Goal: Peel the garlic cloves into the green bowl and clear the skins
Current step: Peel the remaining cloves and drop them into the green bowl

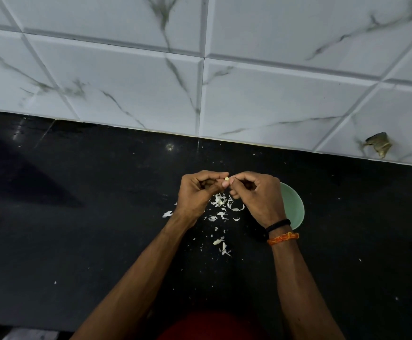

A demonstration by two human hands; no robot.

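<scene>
Red cloth (212, 326) fills the bottom edge of the head view, closest to the lens, with both bare forearms reaching up from either side of it over the black counter (77, 217). Both hands meet near the middle of the counter. The left hand (195, 195) has its fingers curled, thumb and forefinger pinching a small pale garlic clove (226, 178). The right hand (256, 195) is curled too, its fingertips pinching the same clove from the other side, so the two hands touch at that point. A black band (278, 224) and an orange thread (283, 238) circle the right wrist.

Under the right hand sits the green bowl (294, 207), partly hidden by it; what it holds cannot be told. White garlic skins (221, 209) lie scattered on the counter below and between the hands, trailing toward the body.

Wide dark counter lies open to the left and to the right of the bowl. At the back, the counter ends against a white marbled tile wall (273, 94), which has a chipped hole (378, 144) at the right.
</scene>
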